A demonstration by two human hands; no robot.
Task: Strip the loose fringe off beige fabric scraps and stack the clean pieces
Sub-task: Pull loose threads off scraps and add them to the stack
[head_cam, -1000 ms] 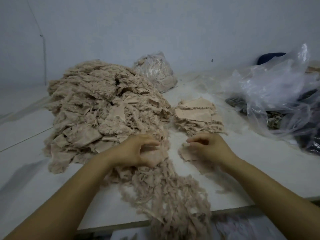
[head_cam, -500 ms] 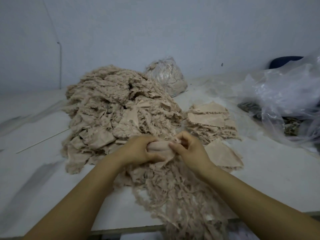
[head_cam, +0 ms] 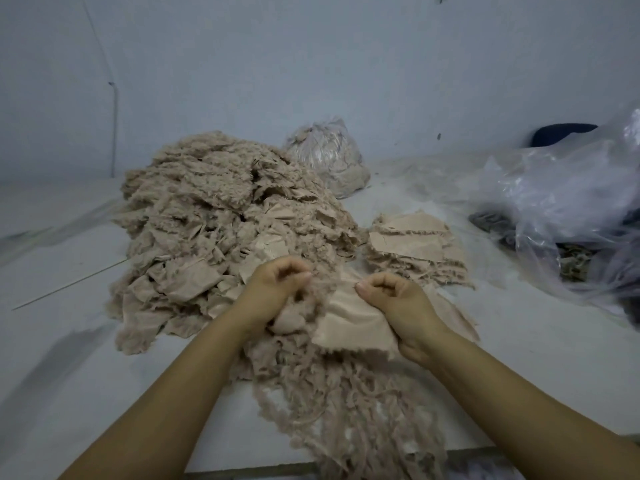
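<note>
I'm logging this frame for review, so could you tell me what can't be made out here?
- Head view: dark contents of the clear plastic bag, veiled by glare and creases.
- Fringe pile: lower end cut off by the bottom edge.
- Left hand fingertips, buried in fringe.
- Fabric scrap: right part covered by right hand.

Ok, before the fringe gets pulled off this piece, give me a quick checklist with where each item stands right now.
1. Right hand grips the beige scrap at its top edge: ok.
2. Left hand pinches the loose fringe beside that scrap: ok.
3. Fringe fully off the scrap: not ok, frayed threads show along its lower edge.
4. Stack of clean pieces within reach, behind the right hand, top flat: ok.
5. Room for the waste on the fringe pile at the table's near edge: ok.
6. Whether the fringe hides a second scrap: cannot tell.
</note>
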